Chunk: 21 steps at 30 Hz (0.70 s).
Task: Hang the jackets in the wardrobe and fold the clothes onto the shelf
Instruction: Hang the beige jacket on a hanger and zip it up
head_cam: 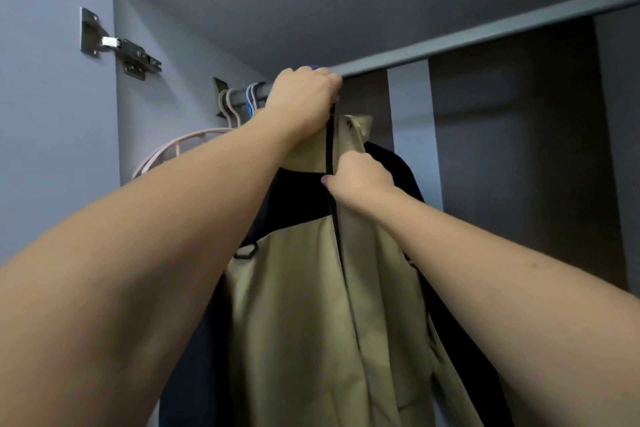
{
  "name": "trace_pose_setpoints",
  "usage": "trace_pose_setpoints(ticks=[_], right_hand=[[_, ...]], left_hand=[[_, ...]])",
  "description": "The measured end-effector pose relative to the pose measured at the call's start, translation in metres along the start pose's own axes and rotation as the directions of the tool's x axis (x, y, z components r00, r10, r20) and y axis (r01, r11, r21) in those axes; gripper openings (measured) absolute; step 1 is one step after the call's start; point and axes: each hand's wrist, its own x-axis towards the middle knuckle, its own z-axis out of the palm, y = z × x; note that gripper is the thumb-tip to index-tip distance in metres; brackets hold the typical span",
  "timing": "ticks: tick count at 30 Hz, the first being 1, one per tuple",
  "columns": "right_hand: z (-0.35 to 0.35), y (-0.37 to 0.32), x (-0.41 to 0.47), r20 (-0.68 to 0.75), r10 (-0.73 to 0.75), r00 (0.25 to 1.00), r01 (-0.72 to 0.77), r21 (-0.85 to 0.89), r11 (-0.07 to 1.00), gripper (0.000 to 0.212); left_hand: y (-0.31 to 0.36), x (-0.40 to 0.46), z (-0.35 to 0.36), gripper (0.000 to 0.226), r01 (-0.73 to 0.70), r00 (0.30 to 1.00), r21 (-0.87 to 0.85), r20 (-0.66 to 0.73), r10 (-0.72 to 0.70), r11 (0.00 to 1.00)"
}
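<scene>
At my 10 o'clock, a metal door hinge (119, 45) is mounted on the side panel. Toward 11 o'clock, two pink hangers (230, 107) and bluish hanger hooks (252, 97) hang empty beside a wall bracket (219, 97).

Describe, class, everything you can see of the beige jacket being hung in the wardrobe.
The beige jacket looks like thin, smooth woven fabric with dark navy or black shoulder panels and sleeves. A black zip runs down its closed front to a raised collar, and a small black loop sits on the chest. It hangs upright just below the rail. The left hand grips its top by the rail; the right hand pinches the front beside the zip. Its hem is out of view.
</scene>
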Motion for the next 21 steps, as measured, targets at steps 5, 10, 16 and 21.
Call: trace_pose_setpoints(ticks=[5, 10, 16, 21], right_hand=[[0.007, -0.008, 0.014, -0.053, -0.034, 0.998, 0.034, -0.004, 0.999, 0.008], [-0.001, -0.011, 0.032, -0.322, -0.035, 0.946, 0.041, 0.01, 0.999, 0.032], [-0.011, -0.006, 0.051, -0.276, -0.054, 0.96, 0.046, -0.036, 0.998, 0.049], [-0.003, -0.004, 0.054, -0.191, 0.0, 0.982, 0.011, 0.058, 0.998, 0.023]], left_hand=[[-0.009, 0.007, -0.005, 0.017, 0.101, 0.995, -0.197, 0.02, -0.099, 0.975], [-0.025, -0.008, -0.003, 0.013, 0.294, 0.937, -0.262, 0.268, -0.223, 0.919], [-0.07, -0.05, -0.014, 0.027, 0.531, 0.777, -0.363, 0.568, -0.27, 0.765], [-0.072, -0.051, -0.012, 0.012, 0.469, 0.792, -0.198, 0.526, -0.31, 0.861]])
